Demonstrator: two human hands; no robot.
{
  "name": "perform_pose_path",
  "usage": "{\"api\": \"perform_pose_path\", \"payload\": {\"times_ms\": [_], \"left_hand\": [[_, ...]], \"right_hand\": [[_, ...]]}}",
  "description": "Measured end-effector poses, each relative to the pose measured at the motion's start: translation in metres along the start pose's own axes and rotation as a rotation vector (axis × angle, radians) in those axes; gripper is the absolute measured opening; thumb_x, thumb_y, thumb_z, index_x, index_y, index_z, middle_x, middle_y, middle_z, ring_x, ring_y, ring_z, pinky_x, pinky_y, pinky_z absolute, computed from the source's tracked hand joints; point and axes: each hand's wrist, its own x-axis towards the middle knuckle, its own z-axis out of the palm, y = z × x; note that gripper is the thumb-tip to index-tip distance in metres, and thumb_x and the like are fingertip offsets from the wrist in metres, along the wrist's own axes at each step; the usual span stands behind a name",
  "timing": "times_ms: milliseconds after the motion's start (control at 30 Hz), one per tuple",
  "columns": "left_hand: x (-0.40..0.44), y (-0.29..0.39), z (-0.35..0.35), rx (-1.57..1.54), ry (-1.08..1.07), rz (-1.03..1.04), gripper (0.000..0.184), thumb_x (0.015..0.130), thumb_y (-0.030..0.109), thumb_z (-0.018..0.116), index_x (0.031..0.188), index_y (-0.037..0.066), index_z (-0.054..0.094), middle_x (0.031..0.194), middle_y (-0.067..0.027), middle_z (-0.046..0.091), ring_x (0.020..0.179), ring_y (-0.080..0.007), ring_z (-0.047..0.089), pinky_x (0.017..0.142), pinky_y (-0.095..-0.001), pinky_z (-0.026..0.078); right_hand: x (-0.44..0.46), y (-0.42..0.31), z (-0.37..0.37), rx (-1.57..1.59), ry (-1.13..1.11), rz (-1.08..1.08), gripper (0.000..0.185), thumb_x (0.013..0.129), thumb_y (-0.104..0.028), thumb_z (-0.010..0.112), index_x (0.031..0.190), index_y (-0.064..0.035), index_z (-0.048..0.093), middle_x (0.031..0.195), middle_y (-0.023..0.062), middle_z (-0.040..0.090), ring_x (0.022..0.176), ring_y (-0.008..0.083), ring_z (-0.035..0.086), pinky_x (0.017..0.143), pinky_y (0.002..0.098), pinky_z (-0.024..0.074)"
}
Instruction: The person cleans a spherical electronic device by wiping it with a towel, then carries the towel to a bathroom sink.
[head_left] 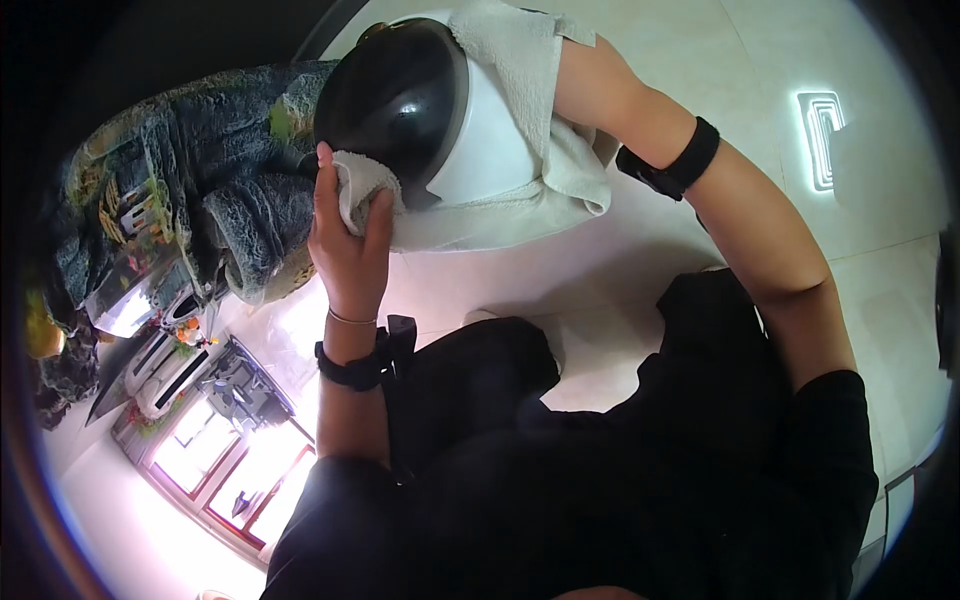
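Observation:
A white rounded body with a glossy black dome-shaped front (395, 100) stands before me at the top; it looks like a helmet with a dark visor, though I cannot be sure. A white towel (470, 222) runs below it and up over its right side. At the dome's lower left edge, my left hand (350, 225) pinches a bunched part of that towel between thumb and fingers, against the dark surface. My right forearm (640, 110) reaches around the right side, and the towel covers my right hand, so its fingers are hidden.
To the left rises a dark, rough rock-like structure (262, 235) with small ornaments, close beside my left hand. Pale floor tiles (620, 335) lie below and to the right, with a bright light reflection. A red-framed window (235, 480) is at lower left.

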Motion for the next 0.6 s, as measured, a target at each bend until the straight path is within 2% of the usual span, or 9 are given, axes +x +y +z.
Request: {"api": "perform_pose_path", "payload": {"times_ms": [33,67,133,233,367,500,567,600], "left_hand": [[0.001,-0.001,0.001,-0.002,0.001,0.005,0.058,0.082,0.018,0.063,0.131,0.0,0.039,0.131,-0.0212,0.046,0.104,-0.0328,0.059,0.085,-0.0357,0.048],[0.001,-0.003,0.002,0.025,0.017,0.043,0.058,0.082,0.017,0.063,0.131,-0.001,0.038,0.132,-0.0216,0.046,0.104,-0.0336,0.059,0.085,-0.0358,0.048],[0.001,-0.004,0.003,0.052,0.035,0.079,0.059,0.082,0.017,0.063,0.132,-0.001,0.037,0.132,-0.022,0.046,0.104,-0.0344,0.058,0.085,-0.0359,0.048],[0.0,-0.005,0.003,0.047,0.022,0.053,0.059,0.082,0.017,0.063,0.131,-0.001,0.036,0.133,-0.0219,0.044,0.105,-0.0352,0.058,0.086,-0.0363,0.048],[0.0,-0.002,0.004,0.059,0.029,0.061,0.057,0.083,0.018,0.063,0.129,-0.002,0.036,0.135,-0.0214,0.043,0.106,-0.0356,0.057,0.086,-0.0367,0.048],[0.0,-0.002,0.004,0.076,0.03,0.068,0.055,0.083,0.017,0.063,0.129,-0.002,0.037,0.135,-0.0212,0.043,0.105,-0.0352,0.058,0.086,-0.0364,0.048],[0.0,-0.002,0.004,0.072,0.029,0.068,0.055,0.083,0.017,0.063,0.128,-0.001,0.037,0.135,-0.0211,0.042,0.105,-0.0351,0.058,0.085,-0.0363,0.048],[0.0,-0.003,0.003,0.069,0.027,0.067,0.055,0.083,0.017,0.063,0.128,-0.001,0.038,0.135,-0.021,0.042,0.105,-0.035,0.058,0.085,-0.0363,0.048]], "right_hand": [[0.003,-0.001,-0.001,0.019,-0.038,0.048,0.04,0.09,-0.028,0.047,0.12,-0.0022,0.052,0.123,0.0218,0.051,0.108,0.0312,0.053,0.087,0.0366,0.0443],[0.001,0.007,0.008,0.015,-0.036,0.049,0.04,0.09,-0.028,0.047,0.12,-0.0022,0.052,0.123,0.0218,0.051,0.108,0.0312,0.053,0.087,0.0366,0.0443],[-0.007,0.031,0.038,-0.101,0.228,-0.139,0.039,0.089,-0.028,0.051,0.126,-0.0168,0.052,0.123,0.0028,0.057,0.112,0.0178,0.054,0.091,0.029,0.0434],[-0.031,0.016,0.03,-0.134,0.218,-0.145,0.036,0.086,-0.025,0.053,0.121,-0.0141,0.056,0.119,0.0041,0.059,0.106,0.0195,0.058,0.087,0.0301,0.0461],[-0.053,0.013,0.045,-0.209,0.173,-0.192,0.035,0.087,-0.024,0.053,0.12,-0.0143,0.056,0.118,0.0052,0.059,0.106,0.0214,0.058,0.088,0.0313,0.0464],[-0.076,-0.004,0.09,0.661,0.034,-0.103,0.033,0.072,-0.019,0.057,0.103,-0.0124,0.064,0.104,0.011,0.063,0.099,0.0236,0.058,0.089,0.0374,0.0434],[-0.084,-0.012,0.093,0.571,-0.103,-0.184,0.031,0.063,-0.019,0.059,0.092,-0.0121,0.066,0.093,0.0129,0.064,0.09,0.0261,0.058,0.085,0.0386,0.0428],[-0.085,-0.017,0.089,0.262,-0.199,-0.286,0.029,0.058,-0.021,0.061,0.085,-0.0123,0.067,0.086,0.0133,0.064,0.083,0.028,0.058,0.081,0.0383,0.043]]}}
